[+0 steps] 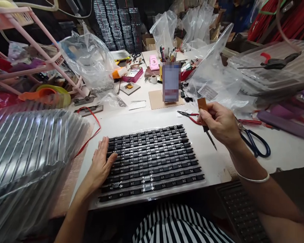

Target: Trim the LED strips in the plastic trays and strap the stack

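Observation:
A clear plastic tray (152, 195) lies on the white table before me, filled with rows of small black parts (154, 158) with silver pins. My left hand (102, 160) rests along the tray's left edge, fingers stretched out and thumb over the ends of the rows. Raised to the right of the tray, my right hand (216, 121) grips a pointed tool (202, 107) with a flat brown handle and a dark, thin tip aimed downward. The tool's exact kind is unclear. Its tip is apart from the parts.
Red-handled pliers (188, 116) and blue-handled scissors (257, 143) lie near my right hand. Stacked clear trays (30, 162) stand on the left beside a red ribbon (97, 130). A phone (171, 82), plastic bags (88, 60) and a pink rack (44, 50) are farther back.

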A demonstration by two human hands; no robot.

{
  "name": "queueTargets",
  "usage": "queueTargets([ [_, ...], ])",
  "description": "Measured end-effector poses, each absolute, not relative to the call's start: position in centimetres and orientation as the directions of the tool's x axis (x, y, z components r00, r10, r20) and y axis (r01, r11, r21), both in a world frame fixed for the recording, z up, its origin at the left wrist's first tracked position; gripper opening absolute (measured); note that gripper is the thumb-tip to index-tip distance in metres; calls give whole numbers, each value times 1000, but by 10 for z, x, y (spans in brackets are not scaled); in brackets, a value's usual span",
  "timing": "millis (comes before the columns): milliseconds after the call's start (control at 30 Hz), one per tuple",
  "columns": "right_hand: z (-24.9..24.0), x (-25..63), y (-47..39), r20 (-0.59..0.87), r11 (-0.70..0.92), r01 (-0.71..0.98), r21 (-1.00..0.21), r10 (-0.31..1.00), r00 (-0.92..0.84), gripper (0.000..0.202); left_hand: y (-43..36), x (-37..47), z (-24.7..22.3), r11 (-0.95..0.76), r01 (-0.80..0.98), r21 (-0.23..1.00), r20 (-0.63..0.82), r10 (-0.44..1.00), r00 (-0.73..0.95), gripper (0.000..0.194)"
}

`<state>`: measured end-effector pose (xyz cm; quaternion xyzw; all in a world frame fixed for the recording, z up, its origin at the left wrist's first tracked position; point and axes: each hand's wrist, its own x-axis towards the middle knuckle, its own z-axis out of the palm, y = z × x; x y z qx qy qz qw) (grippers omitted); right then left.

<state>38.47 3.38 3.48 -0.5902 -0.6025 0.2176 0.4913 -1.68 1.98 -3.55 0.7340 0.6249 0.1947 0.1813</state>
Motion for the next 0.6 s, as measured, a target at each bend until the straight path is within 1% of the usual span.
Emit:
queueTargets([
  [67, 23, 385, 43, 261, 169, 491, -855, 957, 124, 17, 22, -19, -31, -108, 826, 554, 40, 994, 103, 73],
  [133, 10, 388, 47, 155, 101, 525, -845, 986, 59, 10, 25, -19, -26, -74, 814, 576, 1, 996, 90, 76],
  [200, 1, 393, 47, 77, 61, 566, -822, 997, 5, 11, 28, -19, -24, -68, 808, 585, -23, 995, 100, 78],
  [300, -3, 399, 43, 44, 115, 600, -792, 990, -132, 9, 29, -17, -27, -84, 807, 585, 3, 995, 102, 73],
  [367, -1, 400, 41, 19, 164, 636, -754, 973, -229, 19, 28, -16, -31, -105, 810, 576, 39, 994, 101, 70],
  [433, -2, 400, 40, -25, 177, 679, -713, 961, -276, 33, 25, -16, -35, -137, 815, 563, 65, 990, 121, 70],
  [500, -7, 400, 41, -53, 173, 710, -682, 957, -284, 41, 23, -15, -36, -171, 820, 547, 77, 985, 154, 70],
  [600, -17, 399, 43, -62, 153, 721, -676, 963, -263, 44, 21, -14, -34, -197, 827, 526, 66, 979, 191, 72],
])
